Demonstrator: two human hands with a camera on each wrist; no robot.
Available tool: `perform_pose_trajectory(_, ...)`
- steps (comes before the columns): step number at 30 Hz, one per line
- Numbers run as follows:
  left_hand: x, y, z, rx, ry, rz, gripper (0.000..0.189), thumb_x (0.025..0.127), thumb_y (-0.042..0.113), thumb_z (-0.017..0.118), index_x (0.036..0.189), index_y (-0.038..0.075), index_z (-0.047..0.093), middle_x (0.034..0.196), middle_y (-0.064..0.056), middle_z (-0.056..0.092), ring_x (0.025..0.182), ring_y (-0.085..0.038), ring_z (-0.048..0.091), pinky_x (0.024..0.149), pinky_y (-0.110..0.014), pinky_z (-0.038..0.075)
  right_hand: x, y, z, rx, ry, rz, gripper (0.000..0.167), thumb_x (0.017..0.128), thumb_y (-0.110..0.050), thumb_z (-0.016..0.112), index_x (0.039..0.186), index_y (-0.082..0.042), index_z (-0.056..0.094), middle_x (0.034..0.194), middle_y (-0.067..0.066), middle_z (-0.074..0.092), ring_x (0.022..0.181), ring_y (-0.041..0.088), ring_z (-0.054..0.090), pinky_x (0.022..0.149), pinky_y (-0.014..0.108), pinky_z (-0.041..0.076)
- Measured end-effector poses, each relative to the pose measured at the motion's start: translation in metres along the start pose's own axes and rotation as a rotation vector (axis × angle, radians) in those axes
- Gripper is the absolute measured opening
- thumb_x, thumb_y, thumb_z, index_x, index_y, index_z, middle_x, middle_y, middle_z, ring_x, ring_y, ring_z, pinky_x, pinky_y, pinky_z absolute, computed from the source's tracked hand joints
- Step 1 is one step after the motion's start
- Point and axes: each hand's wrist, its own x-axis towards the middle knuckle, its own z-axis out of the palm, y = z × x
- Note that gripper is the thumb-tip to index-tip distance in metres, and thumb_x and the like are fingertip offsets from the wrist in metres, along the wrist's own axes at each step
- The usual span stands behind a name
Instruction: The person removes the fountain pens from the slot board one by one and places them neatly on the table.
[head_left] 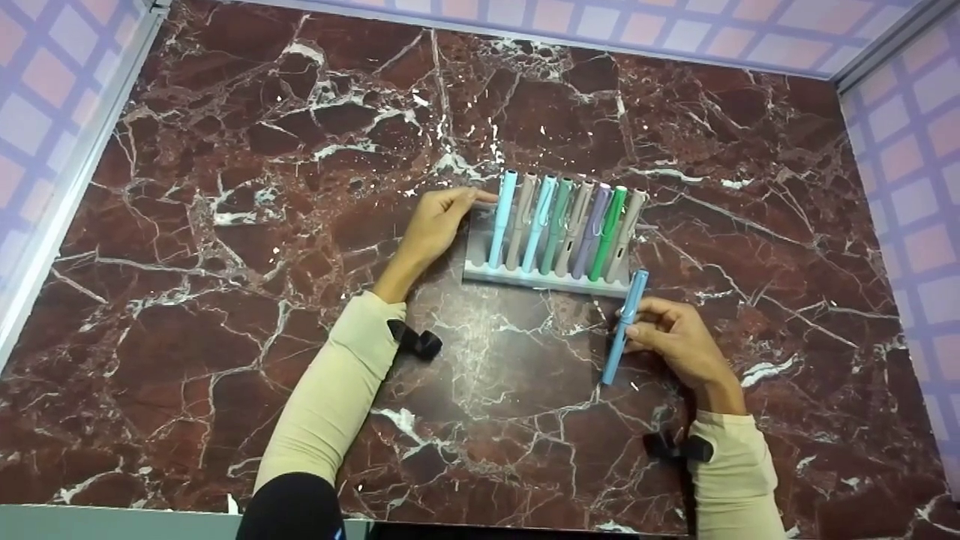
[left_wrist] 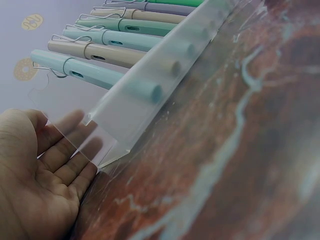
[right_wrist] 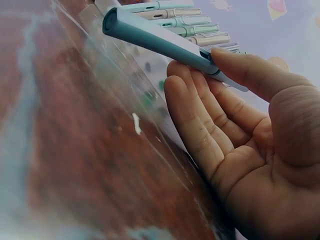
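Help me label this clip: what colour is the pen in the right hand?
Blue; the pen shows best in the head view.

Tabletop (head_left: 172, 360): dark red, marbled, white-veined finish, extending around the fingers (head_left: 664, 306). Far wall (head_left: 675, 34), beyond the fingers, and side walls (head_left: 911, 187), to their left and right: pink and white checks, lilac grid. Light reflection (head_left: 480, 330): left of the right fingers.

No text, label, brand or number can be read on the row of pens (head_left: 555, 225), their clear rack (head_left: 547, 283) or the blue pen (head_left: 618, 349) right of centre in the head view. The pale backdrop (left_wrist: 15, 92) bears printed, wordless motifs: yellowish shapes (left_wrist: 25, 69) at upper left in the left wrist view, a pink shape (right_wrist: 277, 10) at upper right in the right wrist view.
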Motion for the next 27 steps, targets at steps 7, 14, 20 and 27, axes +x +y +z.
perform_pose_trajectory(7,0.000,-0.002,0.000,0.027,-0.002,0.009,0.031,0.107,0.018,0.046,0.113,0.001,0.072,0.115,-0.016,0.073,0.102,-0.026,0.070,0.092,-0.032,0.057,0.004,0.004,0.007,0.012,-0.019,-0.018,0.022,0.091,0.017,0.055,0.106,0.006,0.066,0.093,0.008,0.075,0.080,0.015,0.073,0.074,0.030,0.063)
perform_pose_trajectory(14,0.000,-0.002,-0.002,0.057,0.006,0.057,0.030,0.107,0.017,0.047,0.113,0.003,0.073,0.115,-0.014,0.074,0.110,-0.023,0.068,0.099,-0.033,0.052,0.008,0.005,0.015,0.033,-0.003,-0.024,0.023,0.091,0.017,0.055,0.106,0.004,0.066,0.091,0.008,0.074,0.079,0.016,0.073,0.073,0.030,0.063)
perform_pose_trajectory(20,-0.001,-0.002,-0.002,0.049,0.009,0.050,0.030,0.107,0.017,0.047,0.113,0.002,0.072,0.114,-0.015,0.073,0.108,-0.027,0.068,0.098,-0.033,0.053,0.013,0.005,0.023,0.020,0.003,-0.006,0.020,0.090,0.016,0.057,0.109,0.014,0.062,0.093,0.009,0.074,0.080,0.016,0.072,0.073,0.030,0.063)
perform_pose_trajectory(27,-0.001,0.000,-0.001,0.052,0.009,0.030,0.031,0.107,0.018,0.047,0.113,0.003,0.073,0.115,-0.015,0.073,0.109,-0.025,0.068,0.099,-0.031,0.052,0.014,0.006,0.028,0.015,0.029,0.002,0.024,0.089,0.016,0.057,0.106,0.001,0.067,0.091,0.007,0.074,0.077,0.015,0.072,0.072,0.029,0.063)
